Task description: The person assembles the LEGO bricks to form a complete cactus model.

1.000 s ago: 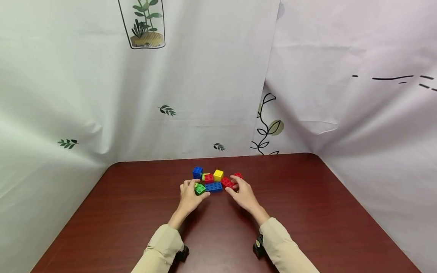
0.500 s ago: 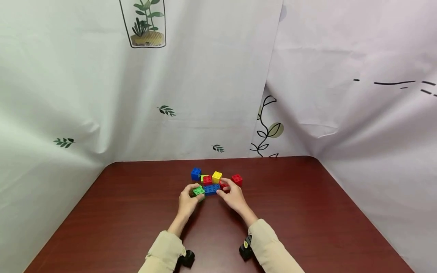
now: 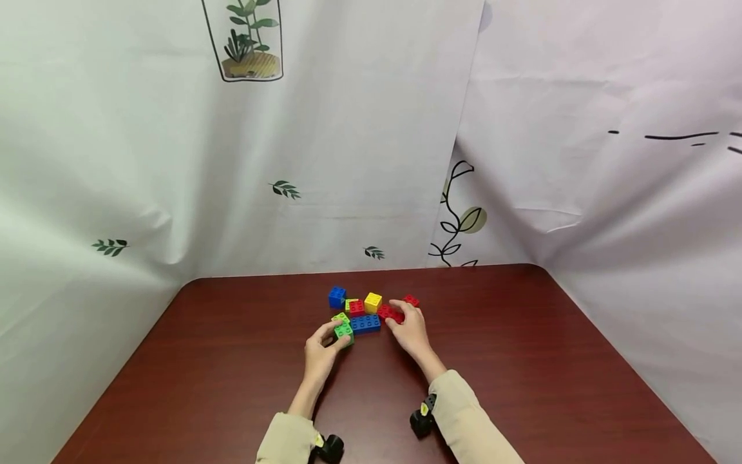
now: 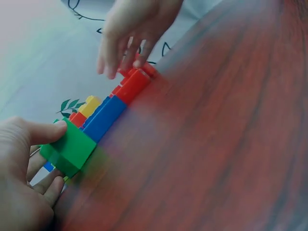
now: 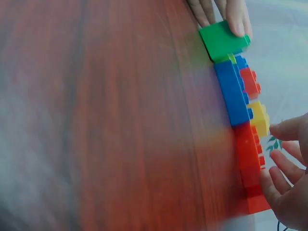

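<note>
My left hand [image 3: 321, 356] pinches a green brick [image 3: 344, 332] between thumb and fingers, at the left end of a long blue brick [image 3: 366, 324]. In the left wrist view the thumb lies on the green brick's [image 4: 72, 144] upper edge, fingers on its far side. A lime brick [image 3: 340, 317] shows just behind it. My right hand [image 3: 410, 331] is beside a long red brick [image 3: 388, 313], its fingers loosely bent. In the right wrist view those fingertips are right at the red brick's [image 5: 248, 154] studded side, not wrapped round it. Another red brick [image 3: 411, 300] is partly hidden behind this hand.
Behind the blue brick stand a yellow brick [image 3: 373, 303], a small red brick [image 3: 356, 308], another lime brick [image 3: 350, 303] and a blue brick [image 3: 337, 297]. They sit on a dark red-brown table [image 3: 232, 361], with a white printed curtain [image 3: 348, 129] along its back edge.
My right hand went left toward the blue brick, then back right over the red bricks. The left hand has shifted the green brick slightly nearer, and more of the lime brick behind it shows.
</note>
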A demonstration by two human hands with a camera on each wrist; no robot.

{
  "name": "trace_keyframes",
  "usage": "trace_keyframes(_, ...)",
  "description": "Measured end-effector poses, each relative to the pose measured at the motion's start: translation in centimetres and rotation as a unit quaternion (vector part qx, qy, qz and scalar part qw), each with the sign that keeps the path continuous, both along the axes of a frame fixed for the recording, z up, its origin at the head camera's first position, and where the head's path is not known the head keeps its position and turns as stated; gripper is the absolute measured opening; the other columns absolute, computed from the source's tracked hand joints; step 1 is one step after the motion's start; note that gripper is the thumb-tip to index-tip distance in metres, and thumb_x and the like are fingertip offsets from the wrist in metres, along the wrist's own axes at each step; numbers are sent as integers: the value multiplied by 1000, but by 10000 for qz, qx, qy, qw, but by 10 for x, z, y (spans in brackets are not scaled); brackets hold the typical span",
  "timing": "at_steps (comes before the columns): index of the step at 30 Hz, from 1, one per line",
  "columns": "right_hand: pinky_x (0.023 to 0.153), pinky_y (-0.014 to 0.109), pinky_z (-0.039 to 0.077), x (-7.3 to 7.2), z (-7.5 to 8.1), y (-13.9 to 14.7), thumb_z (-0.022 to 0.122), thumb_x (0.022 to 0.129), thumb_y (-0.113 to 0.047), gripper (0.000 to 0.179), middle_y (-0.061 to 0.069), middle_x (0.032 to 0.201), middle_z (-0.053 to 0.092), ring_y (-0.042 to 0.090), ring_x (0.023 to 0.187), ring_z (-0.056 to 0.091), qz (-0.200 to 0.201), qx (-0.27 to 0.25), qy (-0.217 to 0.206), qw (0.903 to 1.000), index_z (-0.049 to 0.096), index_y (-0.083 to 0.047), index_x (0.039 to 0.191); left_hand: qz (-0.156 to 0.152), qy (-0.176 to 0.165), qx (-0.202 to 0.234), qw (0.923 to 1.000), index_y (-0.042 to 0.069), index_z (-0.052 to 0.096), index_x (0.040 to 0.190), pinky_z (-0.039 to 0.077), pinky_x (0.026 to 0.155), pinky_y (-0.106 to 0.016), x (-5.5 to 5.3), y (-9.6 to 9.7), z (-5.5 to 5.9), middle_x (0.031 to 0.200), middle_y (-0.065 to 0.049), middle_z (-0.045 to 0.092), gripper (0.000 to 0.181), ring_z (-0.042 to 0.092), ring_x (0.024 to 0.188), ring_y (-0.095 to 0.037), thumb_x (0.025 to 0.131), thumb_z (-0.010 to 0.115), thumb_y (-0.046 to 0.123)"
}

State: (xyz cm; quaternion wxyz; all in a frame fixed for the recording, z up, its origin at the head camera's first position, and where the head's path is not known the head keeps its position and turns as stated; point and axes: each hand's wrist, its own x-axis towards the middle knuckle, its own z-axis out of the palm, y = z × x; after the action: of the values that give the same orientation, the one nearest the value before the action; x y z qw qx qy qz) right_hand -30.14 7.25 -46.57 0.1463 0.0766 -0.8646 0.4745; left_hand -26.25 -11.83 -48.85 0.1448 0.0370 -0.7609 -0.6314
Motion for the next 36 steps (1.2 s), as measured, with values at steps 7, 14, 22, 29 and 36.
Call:
trace_keyframes(7, 103, 52, 46, -3, -2, 5, 69, 88, -6, 42, 22, 129, 61, 38, 119, 56, 58, 93, -544, 9985, 59, 0, 128, -427, 104, -33, 9990, 2, 68, 119, 51, 95, -40, 4, -4, 2, 126, -19, 65, 36, 64, 111, -31, 84, 75, 7)
trace_keyframes(14, 101, 53, 46, -7, -10, 6, 72, 84, -6, 48, 25, 129, 60, 40, 115, 57, 106, 198, -707, 9972, 58, 2, 129, -967, 173, 142, 9951, -3, 64, 123, 53, 96, -40, 6, -5, 1, 127, -23, 63, 40, 62, 114, -35, 84, 72, 2)
trace_keyframes(22, 84, 43, 53, -8, -17, 13, 71, 84, -3, 44, 25, 126, 62, 32, 96, 62, -127, 28, -682, 9976, 62, -2, 126, -1223, 126, 105, 9924, -6, 60, 124, 48, 103, -48, 3, -2, -3, 126, -26, 62, 42, 59, 117, -39, 85, 72, 3)
trace_keyframes(29, 70, 23, 51, -4, -18, 20, 70, 85, -3, 41, 27, 122, 64, 28, 87, 66, -301, -1006, -745, 9917, 63, -2, 125, -1321, 181, 21, 9911, -3, 61, 124, 47, 103, -47, 3, 1, -3, 126, -24, 62, 41, 59, 118, -38, 85, 72, 5)
trace_keyframes(36, 72, 10, 48, 2, -16, 20, 66, 88, 2, 41, 30, 132, 56, 29, 101, 64, 174, -2310, -796, 9695, 57, 6, 128, -1317, 212, -231, 9908, 0, 62, 127, 47, 103, -48, 4, -1, -3, 128, -22, 63, 42, 58, 120, -37, 86, 72, 8)
